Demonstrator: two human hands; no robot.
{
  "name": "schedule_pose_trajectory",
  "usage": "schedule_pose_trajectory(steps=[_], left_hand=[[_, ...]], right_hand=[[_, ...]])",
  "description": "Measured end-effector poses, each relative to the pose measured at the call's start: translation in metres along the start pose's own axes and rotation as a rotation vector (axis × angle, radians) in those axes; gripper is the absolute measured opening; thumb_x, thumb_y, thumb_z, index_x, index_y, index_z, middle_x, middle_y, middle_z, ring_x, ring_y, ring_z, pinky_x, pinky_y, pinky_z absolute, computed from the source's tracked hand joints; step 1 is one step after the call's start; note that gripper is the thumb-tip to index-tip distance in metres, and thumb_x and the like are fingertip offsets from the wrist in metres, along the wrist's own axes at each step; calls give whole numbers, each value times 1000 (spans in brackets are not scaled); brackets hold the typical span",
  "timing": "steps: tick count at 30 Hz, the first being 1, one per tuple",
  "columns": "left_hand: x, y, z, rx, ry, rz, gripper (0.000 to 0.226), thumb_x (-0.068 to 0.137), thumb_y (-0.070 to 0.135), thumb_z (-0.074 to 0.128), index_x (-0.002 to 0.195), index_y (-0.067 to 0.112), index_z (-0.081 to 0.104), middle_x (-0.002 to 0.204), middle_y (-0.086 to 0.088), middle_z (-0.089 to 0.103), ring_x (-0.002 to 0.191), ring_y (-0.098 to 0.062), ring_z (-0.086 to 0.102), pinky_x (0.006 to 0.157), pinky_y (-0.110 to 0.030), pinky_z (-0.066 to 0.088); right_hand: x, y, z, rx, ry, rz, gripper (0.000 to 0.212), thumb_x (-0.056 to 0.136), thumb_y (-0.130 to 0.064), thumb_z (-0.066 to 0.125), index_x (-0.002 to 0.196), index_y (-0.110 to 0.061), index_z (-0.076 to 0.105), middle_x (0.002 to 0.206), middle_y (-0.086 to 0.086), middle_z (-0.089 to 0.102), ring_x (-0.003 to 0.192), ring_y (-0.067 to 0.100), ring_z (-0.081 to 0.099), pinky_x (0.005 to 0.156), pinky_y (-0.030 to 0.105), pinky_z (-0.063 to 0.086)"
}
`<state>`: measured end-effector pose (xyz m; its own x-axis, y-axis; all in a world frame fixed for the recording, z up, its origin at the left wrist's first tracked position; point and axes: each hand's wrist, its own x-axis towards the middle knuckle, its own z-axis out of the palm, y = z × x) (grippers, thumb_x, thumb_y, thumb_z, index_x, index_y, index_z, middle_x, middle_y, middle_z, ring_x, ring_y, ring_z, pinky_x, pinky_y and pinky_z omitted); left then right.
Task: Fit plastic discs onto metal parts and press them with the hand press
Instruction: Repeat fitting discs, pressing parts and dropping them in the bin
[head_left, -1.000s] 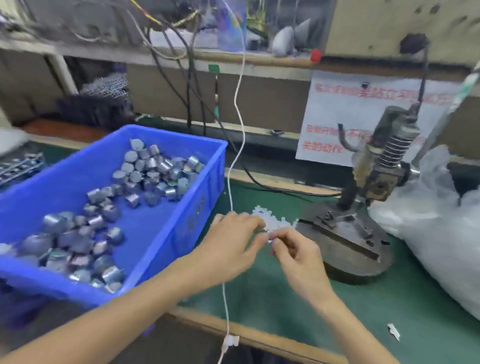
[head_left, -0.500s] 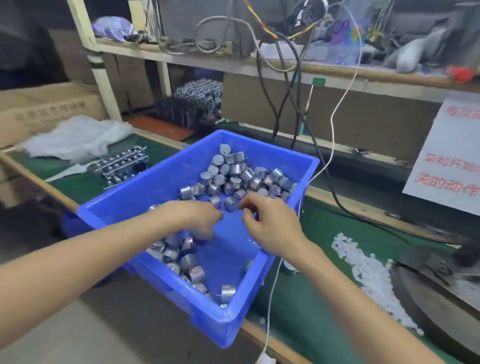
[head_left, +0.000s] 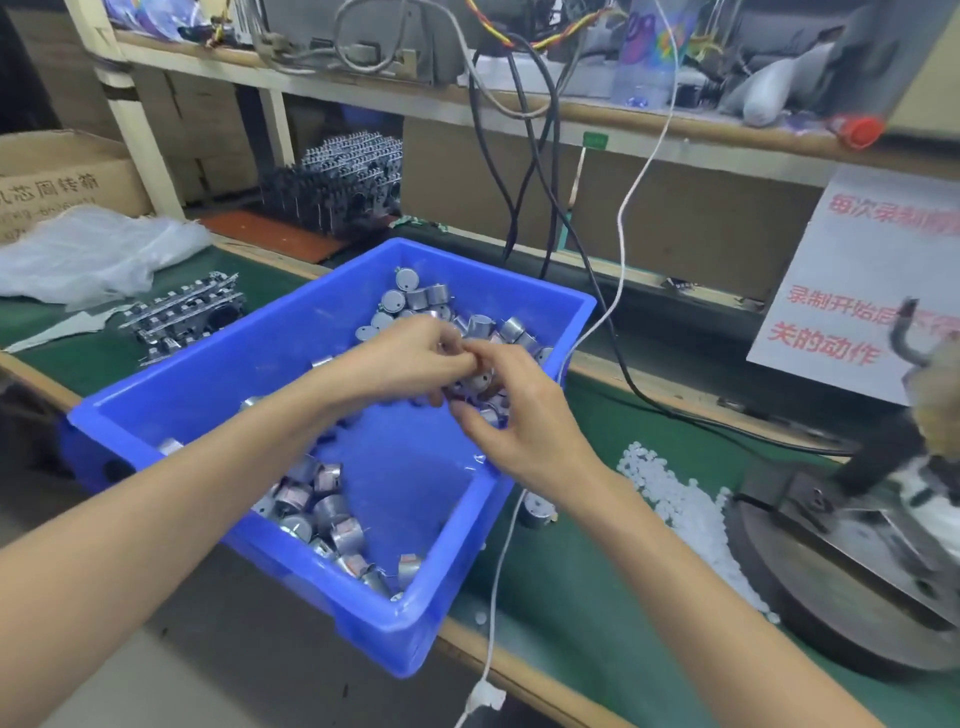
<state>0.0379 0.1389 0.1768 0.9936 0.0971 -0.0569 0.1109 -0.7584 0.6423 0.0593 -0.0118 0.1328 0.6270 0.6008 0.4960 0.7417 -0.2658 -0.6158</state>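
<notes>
A blue bin (head_left: 358, 608) holds several small silver metal parts (head_left: 322, 509). Both my hands meet above its far right corner. My left hand (head_left: 410, 358) grips one metal part (head_left: 479, 382) in curled fingers. My right hand (head_left: 519, 421) pinches at the top of that same part; the plastic disc it carries is hidden by the fingertips. A heap of white plastic discs (head_left: 675, 493) lies on the green mat to the right of the bin. The hand press (head_left: 831, 571) stands at the far right with its round base partly cut off.
One loose metal part (head_left: 535, 512) lies between bin and disc heap. A white cable (head_left: 498, 571) hangs across the bin's right side. Strips of components (head_left: 182, 312), a plastic bag (head_left: 88, 249) and a cardboard box (head_left: 52, 176) lie left. A printed sign (head_left: 872, 280) leans behind the press.
Both hands left the disc heap beside the press and moved left over the bin. They then rose toward its far corner and closed together on one metal part.
</notes>
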Motion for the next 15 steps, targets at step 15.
schedule_pose_trajectory(steps=[15], left_hand=[[17, 108, 203, 307, -284, 164, 37, 88, 10, 53, 123, 19, 52, 127, -9, 49, 115, -28, 50, 89, -32, 42]], right_hand=[[-196, 96, -84, 171, 591, 712, 20, 97, -13, 48, 95, -28, 62, 79, -11, 62, 74, 11, 54, 75, 39, 45]])
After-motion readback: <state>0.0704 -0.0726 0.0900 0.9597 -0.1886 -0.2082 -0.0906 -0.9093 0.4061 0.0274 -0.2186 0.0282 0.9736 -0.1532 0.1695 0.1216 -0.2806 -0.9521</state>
